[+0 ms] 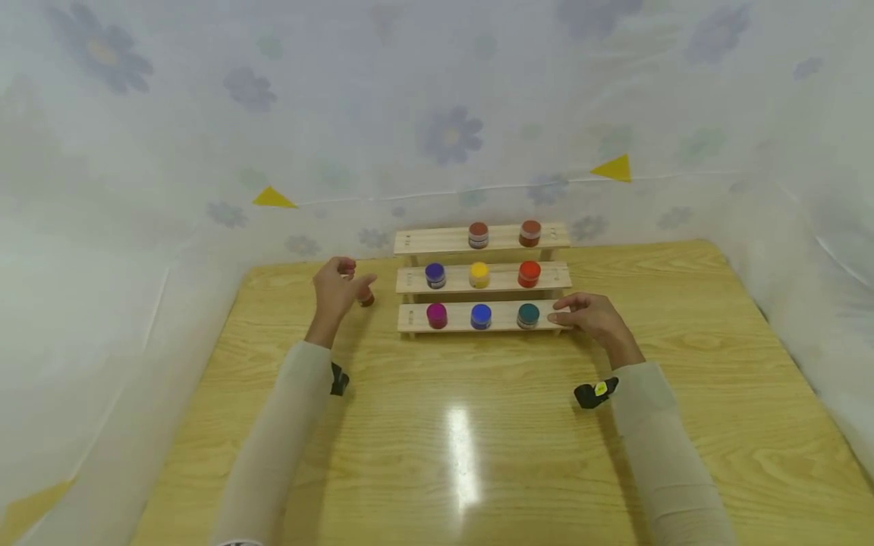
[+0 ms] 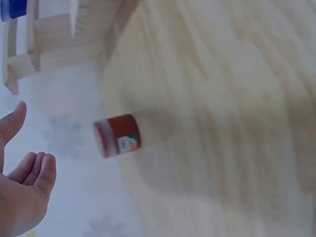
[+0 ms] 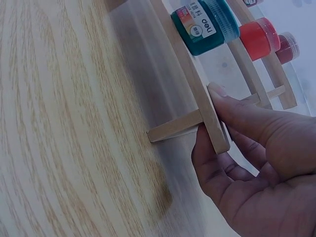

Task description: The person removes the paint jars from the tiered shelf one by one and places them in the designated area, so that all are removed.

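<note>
A three-tier wooden rack (image 1: 437, 241) carries several small paint jars. The right hand (image 1: 595, 317) pinches the right end of its lowest tier; in the right wrist view, the thumb lies on top and the fingers curl underneath. Nearest to that hand stands a teal jar (image 3: 200, 29) on the same tier. Left of the rack, a reddish-brown jar (image 2: 126, 131) stands upright on the table. Over it hovers the left hand (image 1: 334, 292), thumb and fingers apart, holding nothing. A gap shows between this hand and the jar in the left wrist view.
Magenta (image 1: 437, 315) and blue (image 1: 481, 316) jars share the lowest tier. Purple (image 1: 435, 275), yellow (image 1: 479, 274) and red (image 1: 529, 274) jars fill the middle one. Two brownish jars (image 1: 479, 235) stand on top. Behind the wooden table (image 1: 382, 455) hangs a flowered curtain (image 1: 382, 114).
</note>
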Demonstrator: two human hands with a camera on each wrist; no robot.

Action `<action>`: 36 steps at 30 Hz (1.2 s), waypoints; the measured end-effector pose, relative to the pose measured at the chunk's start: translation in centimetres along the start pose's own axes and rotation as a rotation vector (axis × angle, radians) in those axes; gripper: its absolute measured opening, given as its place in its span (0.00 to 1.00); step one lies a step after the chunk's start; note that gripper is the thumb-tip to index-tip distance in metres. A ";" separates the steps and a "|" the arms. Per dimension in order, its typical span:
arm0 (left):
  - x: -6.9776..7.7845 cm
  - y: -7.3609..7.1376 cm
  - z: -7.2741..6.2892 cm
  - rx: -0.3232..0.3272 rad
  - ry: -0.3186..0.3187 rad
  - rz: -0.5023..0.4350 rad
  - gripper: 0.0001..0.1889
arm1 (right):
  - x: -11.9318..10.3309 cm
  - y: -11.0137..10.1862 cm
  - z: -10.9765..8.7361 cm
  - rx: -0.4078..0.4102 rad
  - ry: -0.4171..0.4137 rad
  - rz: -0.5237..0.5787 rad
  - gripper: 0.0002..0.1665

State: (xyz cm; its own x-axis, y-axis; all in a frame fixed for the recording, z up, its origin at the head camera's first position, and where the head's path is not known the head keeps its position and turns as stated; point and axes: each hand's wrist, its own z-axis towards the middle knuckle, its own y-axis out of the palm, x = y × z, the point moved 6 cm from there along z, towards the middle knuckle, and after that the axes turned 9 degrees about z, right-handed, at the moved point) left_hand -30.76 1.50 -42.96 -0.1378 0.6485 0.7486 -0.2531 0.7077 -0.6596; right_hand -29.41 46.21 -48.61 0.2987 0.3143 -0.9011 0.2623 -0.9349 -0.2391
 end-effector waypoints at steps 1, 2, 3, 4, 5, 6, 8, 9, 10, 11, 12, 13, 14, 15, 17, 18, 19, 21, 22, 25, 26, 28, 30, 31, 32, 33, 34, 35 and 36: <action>0.5 0.0 0.1 -0.001 0.013 -0.005 0.24 | 0.0 0.0 0.0 0.002 -0.004 -0.001 0.29; 1.1 0.0 0.1 0.001 0.027 -0.006 0.24 | -0.1 0.0 0.1 0.006 -0.008 -0.001 0.29; 1.6 -0.1 0.2 0.006 0.044 -0.007 0.24 | -0.1 0.0 0.1 0.006 -0.012 -0.001 0.29; 2.2 -0.1 0.3 0.011 0.061 -0.007 0.24 | -0.2 0.0 0.1 0.006 -0.017 -0.003 0.30; 2.7 -0.1 0.4 0.017 0.078 -0.005 0.24 | -0.2 0.0 0.1 0.005 -0.019 -0.006 0.30; 3.2 -0.2 0.5 0.022 0.093 -0.002 0.24 | -0.2 0.1 0.1 0.004 -0.020 -0.009 0.30; 4.0 -0.3 0.8 0.035 0.121 0.009 0.24 | -0.2 0.1 0.0 0.002 -0.017 -0.014 0.30; 4.4 -0.3 0.9 0.039 0.132 0.014 0.24 | -0.2 0.1 0.0 -0.002 -0.015 -0.016 0.30; 4.7 -0.3 1.1 0.040 0.138 0.016 0.25 | -0.2 0.1 0.0 -0.002 -0.013 -0.018 0.30; 5.0 -0.3 1.2 0.040 0.144 0.015 0.25 | -0.1 0.1 0.0 -0.003 -0.010 -0.018 0.30; 5.3 -0.3 1.3 0.039 0.150 0.013 0.26 | -0.1 0.1 0.0 -0.004 -0.008 -0.015 0.30; 5.6 -0.2 1.4 0.036 0.155 0.010 0.26 | -0.1 0.1 0.0 -0.005 -0.007 -0.013 0.30; 6.0 -0.2 1.5 0.033 0.157 0.003 0.27 | -0.1 0.1 0.0 -0.006 -0.007 -0.011 0.30; 6.3 -0.1 1.6 0.027 0.164 -0.004 0.27 | 0.0 0.1 0.0 -0.006 -0.009 -0.010 0.30; 7.0 0.1 1.7 0.019 0.177 -0.026 0.28 | 0.0 0.0 0.0 -0.005 -0.013 -0.007 0.29; 7.3 0.2 1.8 0.017 0.183 -0.036 0.28 | 0.0 0.0 0.0 -0.005 -0.014 -0.007 0.29; 7.6 0.3 1.8 0.014 0.189 -0.045 0.28 | 0.0 0.0 0.0 -0.004 -0.017 -0.006 0.29; 8.2 0.6 1.8 0.010 0.200 -0.055 0.28 | 0.1 0.0 0.0 -0.004 -0.017 0.000 0.28; 8.6 0.7 1.8 0.007 0.201 -0.063 0.28 | 0.1 0.0 0.0 -0.004 -0.016 0.001 0.28; 9.5 1.3 1.7 -0.002 0.201 -0.062 0.29 | 0.1 0.0 -0.1 -0.005 -0.014 0.007 0.28; 9.8 1.4 1.7 -0.005 0.202 -0.058 0.29 | 0.0 0.1 -0.1 -0.005 -0.012 0.010 0.28; 10.4 1.9 1.8 -0.016 0.202 -0.056 0.29 | 0.0 0.1 -0.1 -0.007 -0.014 0.010 0.28; 10.9 2.4 1.9 -0.026 0.204 -0.048 0.30 | 0.0 0.1 -0.1 -0.008 -0.016 0.011 0.28; 11.2 2.7 1.9 -0.032 0.206 -0.047 0.30 | 0.0 0.1 -0.1 -0.008 -0.016 0.012 0.28; 11.5 3.0 1.9 -0.040 0.205 -0.049 0.30 | 0.0 0.1 -0.1 -0.006 -0.016 0.012 0.28; 11.7 3.3 2.0 -0.048 0.206 -0.049 0.30 | 0.0 0.0 -0.1 -0.004 -0.017 0.012 0.28; 11.9 3.6 2.0 -0.056 0.207 -0.050 0.30 | 0.0 0.0 -0.1 -0.003 -0.017 0.012 0.28; 12.2 3.9 2.0 -0.063 0.210 -0.048 0.31 | 0.0 0.0 -0.1 0.000 -0.017 0.011 0.28; 12.4 4.3 2.0 -0.069 0.213 -0.049 0.31 | 0.0 0.0 0.0 0.000 -0.017 0.012 0.28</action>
State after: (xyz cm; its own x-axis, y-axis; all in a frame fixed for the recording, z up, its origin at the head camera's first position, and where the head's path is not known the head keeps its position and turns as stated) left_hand -35.51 11.99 -36.38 0.0803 0.6523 0.7537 -0.1870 0.7526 -0.6314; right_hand -29.40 46.22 -48.62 0.2864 0.3001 -0.9099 0.2584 -0.9387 -0.2283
